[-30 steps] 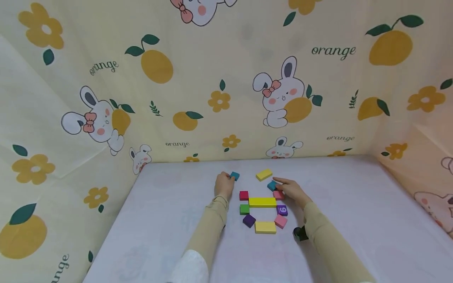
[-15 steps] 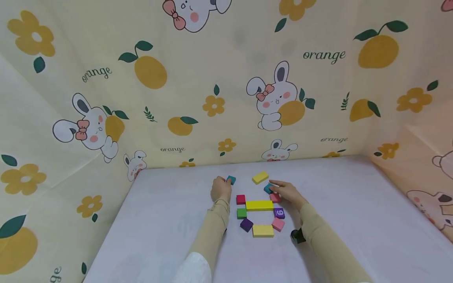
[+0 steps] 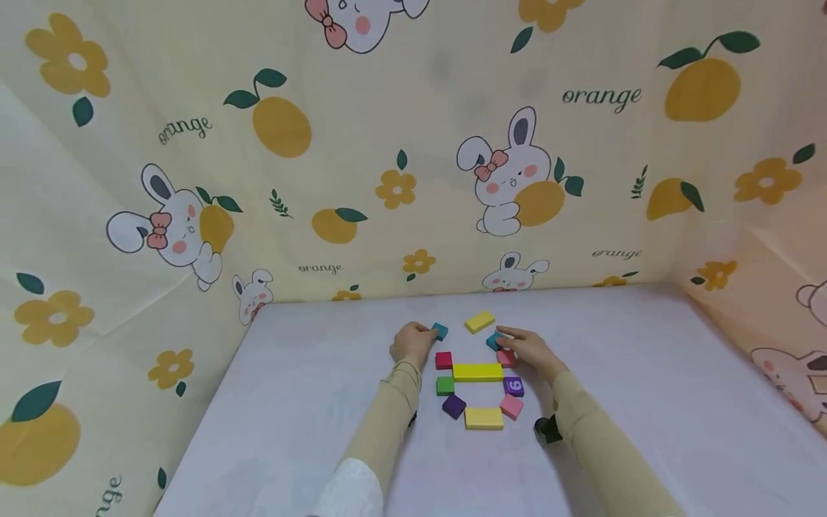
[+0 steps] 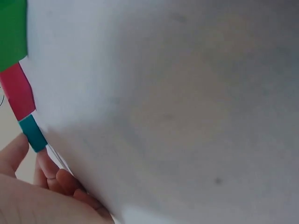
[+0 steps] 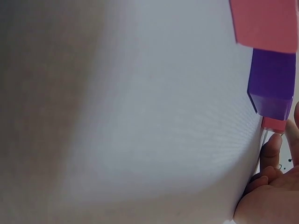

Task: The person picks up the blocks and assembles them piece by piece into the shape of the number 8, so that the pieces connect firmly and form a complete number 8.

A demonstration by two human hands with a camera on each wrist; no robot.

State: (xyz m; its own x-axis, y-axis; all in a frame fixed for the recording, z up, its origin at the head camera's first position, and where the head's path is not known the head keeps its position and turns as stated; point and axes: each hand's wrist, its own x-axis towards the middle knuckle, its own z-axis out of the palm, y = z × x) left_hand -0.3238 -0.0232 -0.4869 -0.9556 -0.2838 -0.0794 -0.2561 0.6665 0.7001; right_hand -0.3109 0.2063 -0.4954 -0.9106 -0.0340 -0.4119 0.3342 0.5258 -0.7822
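Note:
My left hand [image 3: 412, 342] pinches a small teal block [image 3: 440, 331] between thumb and fingertips, just behind the red block [image 3: 444, 360]. In the left wrist view the teal block [image 4: 32, 133] shows between thumb and finger, in line with the red block [image 4: 18, 91]. On the other side, my right hand [image 3: 531, 350] has thumb and index finger at a second teal block [image 3: 494, 340], behind a coral-pink block [image 3: 507, 358]. The right wrist view shows the right hand [image 5: 275, 177] at the edge; that teal block is hidden there.
Between the hands lies a long yellow block [image 3: 477, 372]. A loose yellow block [image 3: 480, 322] is farther back. Nearer are green [image 3: 445, 385], dark purple [image 3: 454, 406], numbered purple [image 3: 513, 386], pink [image 3: 512, 406] and pale yellow [image 3: 484, 418] blocks on the white table [image 3: 291, 431].
My left hand has moved the teal block to the right and slightly nearer, toward the red block. The right hand stays at its teal block with little movement. The head view shifts slightly.

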